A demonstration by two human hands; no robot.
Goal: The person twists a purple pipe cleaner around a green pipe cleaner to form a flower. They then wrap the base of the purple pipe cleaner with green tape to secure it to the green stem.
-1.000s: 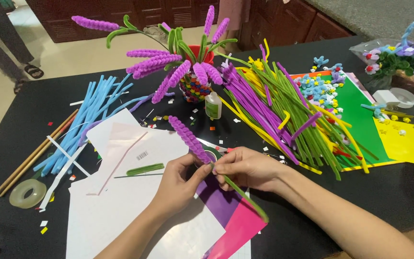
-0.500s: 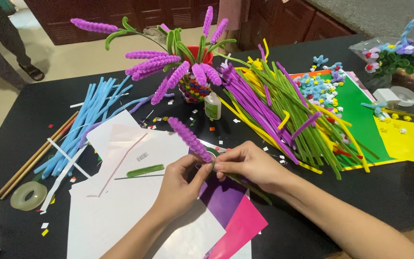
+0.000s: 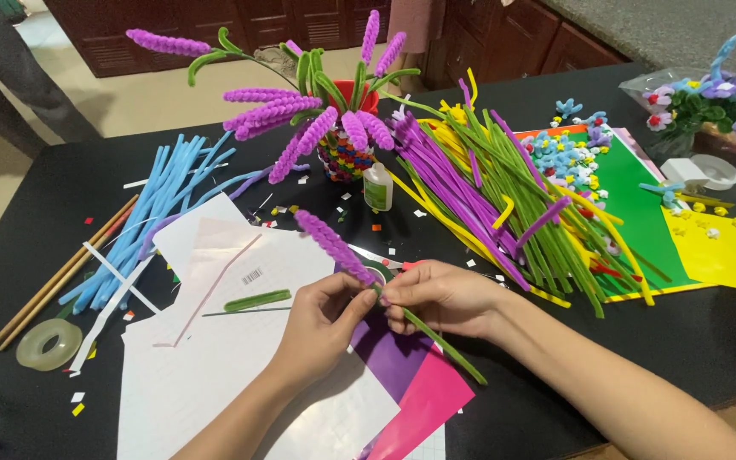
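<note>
Pinching a purple lavender-style stem (image 3: 359,264) at the join, over the papers in the middle of the black table (image 3: 709,324).

Its long axis is laid diagonally; the purple spike is pointed up and away to the left, the green stalk is trailed down to the right; the left hand (image 3: 321,319) is closed on it just below the spike, fingertips touching it; the right hand (image 3: 440,298) is closed on the stalk just beside, thumb and forefinger gripped; both hands are set equally near, almost touching.

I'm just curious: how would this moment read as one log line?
left hand: pinches purple flower spike | right hand: grips green stem | below: paper sheets
</note>
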